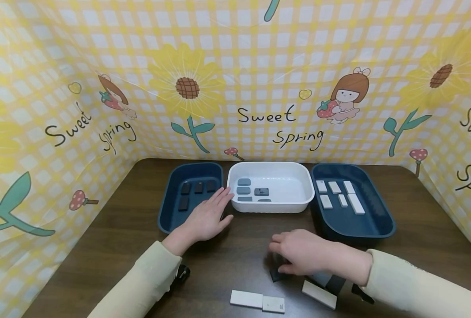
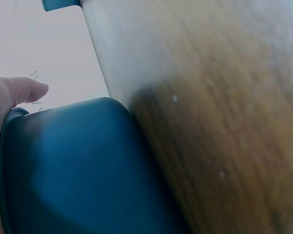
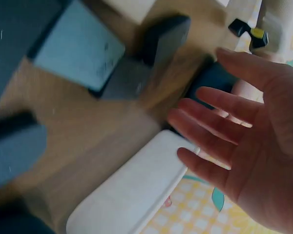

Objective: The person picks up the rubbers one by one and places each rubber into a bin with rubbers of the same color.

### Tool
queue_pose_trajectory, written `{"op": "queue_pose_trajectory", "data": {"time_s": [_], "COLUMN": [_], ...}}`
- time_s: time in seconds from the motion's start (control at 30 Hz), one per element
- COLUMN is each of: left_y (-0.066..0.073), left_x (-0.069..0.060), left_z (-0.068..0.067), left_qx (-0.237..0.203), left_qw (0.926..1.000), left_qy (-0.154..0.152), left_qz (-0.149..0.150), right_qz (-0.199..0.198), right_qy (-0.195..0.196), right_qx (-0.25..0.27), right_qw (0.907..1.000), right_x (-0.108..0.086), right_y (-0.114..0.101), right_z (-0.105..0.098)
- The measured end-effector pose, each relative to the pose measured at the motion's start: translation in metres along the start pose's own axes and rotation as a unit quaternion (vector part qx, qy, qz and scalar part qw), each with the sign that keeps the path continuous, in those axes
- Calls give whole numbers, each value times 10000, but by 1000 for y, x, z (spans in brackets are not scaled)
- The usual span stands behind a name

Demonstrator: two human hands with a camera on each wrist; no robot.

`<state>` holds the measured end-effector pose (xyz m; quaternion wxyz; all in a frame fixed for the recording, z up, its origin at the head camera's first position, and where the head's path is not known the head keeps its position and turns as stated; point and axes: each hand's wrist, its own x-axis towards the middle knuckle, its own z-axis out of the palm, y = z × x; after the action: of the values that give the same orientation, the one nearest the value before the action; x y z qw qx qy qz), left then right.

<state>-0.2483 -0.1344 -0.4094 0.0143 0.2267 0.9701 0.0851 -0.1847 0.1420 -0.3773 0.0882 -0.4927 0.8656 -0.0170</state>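
My left hand (image 1: 206,217) lies over the right rim of the left blue tray (image 1: 164,207), fingers straight, fingertips by the white tray (image 1: 273,207). In the left wrist view, one finger (image 2: 31,90) shows above the blue wall. My right hand (image 1: 304,251) hovers over the table, its fingers loosely bent and apart in the right wrist view, holding nothing. Below its thumb is a dark block (image 1: 275,275). Near that wrist are a grey block (image 1: 321,278), another dark block (image 1: 335,284) and a white block (image 1: 319,294), partly overlapping in the head view.
Two white blocks (image 1: 246,299) lie end to end at the table's front. Several black blocks (image 1: 184,202) sit in the left tray, grey blocks (image 1: 243,190) in the white one, white blocks (image 1: 333,187) in the right blue tray (image 1: 384,225). A printed cloth surrounds the table.
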Motion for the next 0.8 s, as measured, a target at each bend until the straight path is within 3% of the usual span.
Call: {"op": "queue_pose_trajectory", "data": {"time_s": [0.2, 0.43, 0.8], "left_y": [1, 1, 0], "left_x": [0, 1, 0], "left_z": [0, 0, 0], "left_qx": [-11, 15, -5], "left_qw": [10000, 10000, 10000], "left_qy": [1, 12, 23], "left_qz": [1, 10, 0], "right_qz": [-90, -252, -118], "right_qy": [-416, -298, -328], "right_qx": [-6, -248, 112], "right_qw": [9991, 9989, 9993], "right_x": [0, 4, 9], "right_y": [-8, -11, -9], "right_z": [13, 25, 30]}}
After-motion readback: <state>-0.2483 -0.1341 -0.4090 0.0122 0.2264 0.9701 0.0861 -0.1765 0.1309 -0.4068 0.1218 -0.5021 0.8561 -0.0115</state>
